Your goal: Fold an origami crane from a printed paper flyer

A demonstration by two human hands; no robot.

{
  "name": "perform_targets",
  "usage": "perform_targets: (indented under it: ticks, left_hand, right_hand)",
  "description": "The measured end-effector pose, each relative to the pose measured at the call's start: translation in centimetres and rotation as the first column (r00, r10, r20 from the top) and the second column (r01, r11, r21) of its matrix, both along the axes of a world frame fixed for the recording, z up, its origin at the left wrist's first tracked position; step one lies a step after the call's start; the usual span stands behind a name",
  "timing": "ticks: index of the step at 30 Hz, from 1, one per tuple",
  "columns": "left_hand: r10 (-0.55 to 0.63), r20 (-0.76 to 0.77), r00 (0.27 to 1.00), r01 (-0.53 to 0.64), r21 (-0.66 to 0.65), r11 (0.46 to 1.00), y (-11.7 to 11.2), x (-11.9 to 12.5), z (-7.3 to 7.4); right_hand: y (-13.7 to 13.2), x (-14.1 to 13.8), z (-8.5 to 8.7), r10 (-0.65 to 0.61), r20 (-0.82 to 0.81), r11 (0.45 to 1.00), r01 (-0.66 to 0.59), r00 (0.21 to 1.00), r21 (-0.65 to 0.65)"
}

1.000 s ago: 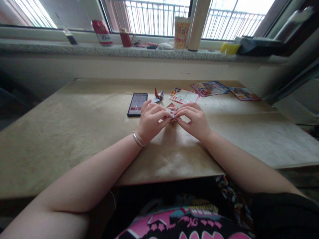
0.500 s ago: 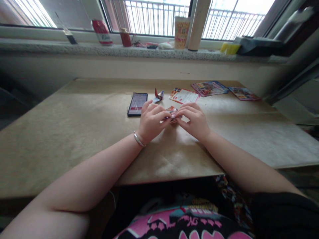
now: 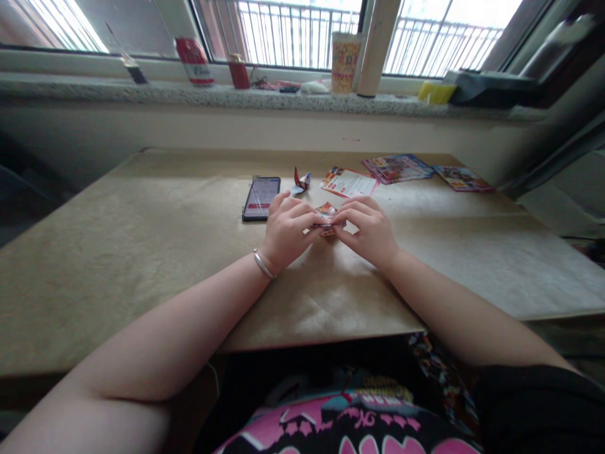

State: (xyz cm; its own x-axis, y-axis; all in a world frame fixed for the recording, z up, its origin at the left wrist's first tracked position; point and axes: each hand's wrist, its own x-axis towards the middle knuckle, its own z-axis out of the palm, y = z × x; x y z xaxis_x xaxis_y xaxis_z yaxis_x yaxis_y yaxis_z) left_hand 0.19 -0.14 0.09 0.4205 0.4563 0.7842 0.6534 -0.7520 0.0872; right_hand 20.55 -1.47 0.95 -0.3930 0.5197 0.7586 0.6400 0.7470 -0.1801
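Note:
Between my two hands is a small folded piece of printed paper [image 3: 327, 211], red and white, just above the table. My left hand [image 3: 290, 228] pinches its left side between thumb and fingers. On the other side, my right hand [image 3: 367, 228] pinches the paper the same way, and the fingertips of both hands nearly meet. Part of the paper is hidden behind the fingers. Just beyond my left hand stands a folded paper figure [image 3: 302, 183] with a pointed red tip. A smartphone [image 3: 261, 198] with its screen lit lies left of it.
A printed sheet [image 3: 350, 183] lies behind my right hand. Further right are colourful leaflets [image 3: 399, 168] and another leaflet [image 3: 463, 178]. The windowsill [image 3: 283, 101] holds a red and white can [image 3: 195, 63], a patterned cup [image 3: 345, 63] and a yellow item [image 3: 435, 93]. The table's [image 3: 142, 252] front edge runs below my forearms.
Both hands stay almost in place, still pinching the paper. The paper between the fingertips has shifted slightly in angle; everything else looks the same.

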Motion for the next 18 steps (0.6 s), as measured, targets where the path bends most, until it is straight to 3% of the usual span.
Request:
perform_targets:
  ticks: [18]
  left_hand:
    - [-0.001,0.005,1.000,0.001,-0.038,0.999,0.05,-0.05,0.07]
  right_hand:
    - [0.06,0.49,0.01,-0.040,0.031,0.999,0.040,0.999,-0.005]
